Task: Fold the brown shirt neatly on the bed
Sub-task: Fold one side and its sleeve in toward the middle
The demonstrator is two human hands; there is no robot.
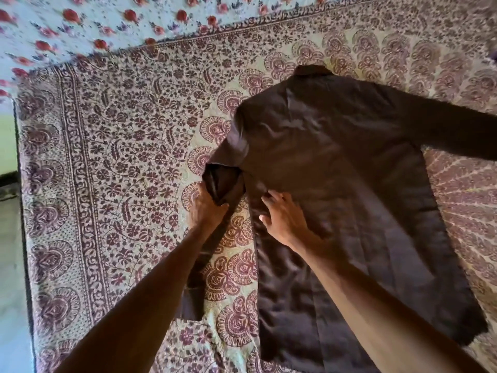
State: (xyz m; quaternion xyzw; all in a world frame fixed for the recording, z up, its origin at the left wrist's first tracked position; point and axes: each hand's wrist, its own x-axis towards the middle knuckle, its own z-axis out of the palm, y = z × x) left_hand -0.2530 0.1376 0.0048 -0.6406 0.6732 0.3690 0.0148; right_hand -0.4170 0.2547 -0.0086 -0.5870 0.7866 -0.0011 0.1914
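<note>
Now, L to R: left hand (pixel 207 208) grips the bunched sleeve (pixel 223 184) beside the shirt (pixel 349 157), over the bed (pixel 107 157). Right hand (pixel 282 216), fingers spread, presses flat on the shirt, which lies toward the bed's right edge, collar (pixel 313 70) to the far edge. Likely risk: sleeve twists w/ a loose grip, so the fold goes crooked; body drags & wrinkles if right hand lifts. Other sleeve (pixel 443 125) not yet folded.

Bare forearms (pixel 150 289) lead to a bare left hand (pixel 206 209) and right hand (pixel 285 220).
</note>
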